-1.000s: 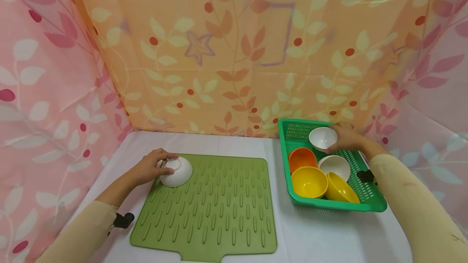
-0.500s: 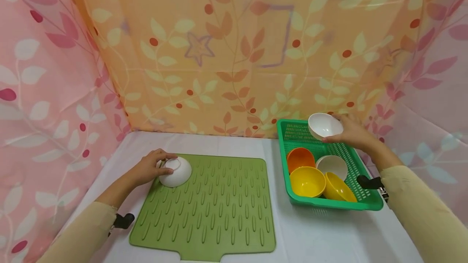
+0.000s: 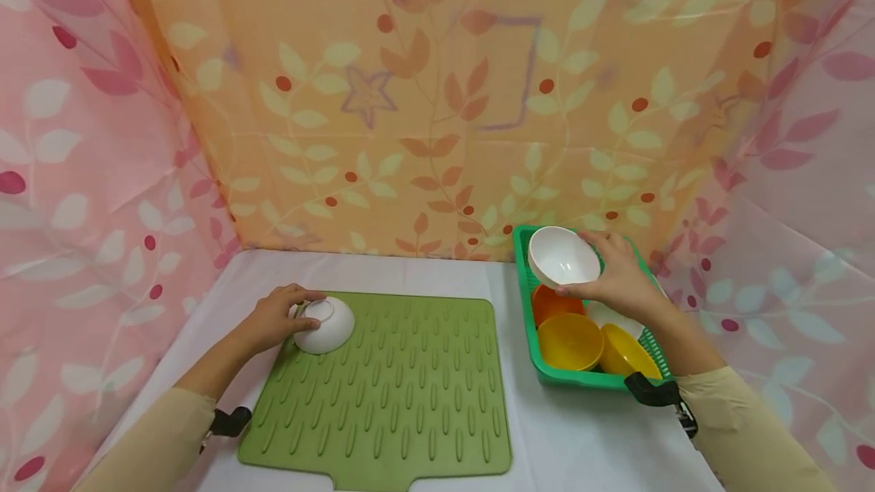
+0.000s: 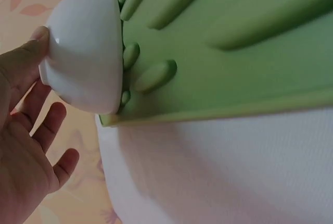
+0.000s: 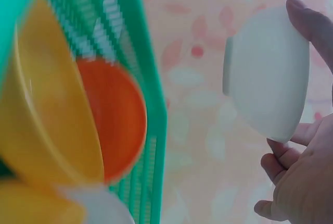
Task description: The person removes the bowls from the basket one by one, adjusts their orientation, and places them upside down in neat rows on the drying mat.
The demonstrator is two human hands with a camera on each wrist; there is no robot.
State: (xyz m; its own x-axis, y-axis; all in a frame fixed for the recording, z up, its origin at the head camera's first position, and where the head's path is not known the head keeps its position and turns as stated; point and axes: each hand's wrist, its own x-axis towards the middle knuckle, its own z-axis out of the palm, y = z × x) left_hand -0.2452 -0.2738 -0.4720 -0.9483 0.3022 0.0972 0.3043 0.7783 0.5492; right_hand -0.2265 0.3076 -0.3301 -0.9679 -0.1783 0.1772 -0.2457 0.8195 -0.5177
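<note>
A white bowl (image 3: 324,329) lies upside down on the far left corner of the green ribbed drying mat (image 3: 390,401). My left hand (image 3: 276,316) pinches its foot ring between thumb and a finger; in the left wrist view the other fingers (image 4: 65,166) stand free of it. My right hand (image 3: 618,279) grips a second white bowl (image 3: 562,255) by its rim, held above the green basket (image 3: 574,378) with its opening tilted toward me. The right wrist view shows this bowl (image 5: 270,73) raised outside the basket wall, thumb on one side and fingers on the other.
In the basket sit an orange bowl (image 3: 555,304), two yellow bowls, one upright (image 3: 570,344) and one tilted (image 3: 625,355), and a white bowl (image 3: 618,319) partly hidden by my right hand. A white cloth (image 3: 437,275) covers the table, with patterned curtains (image 3: 410,135) around it.
My right hand has lifted the second white bowl up out of the basket and moved it left, toward the basket's left side. The left hand keeps its hold on the overturned bowl.
</note>
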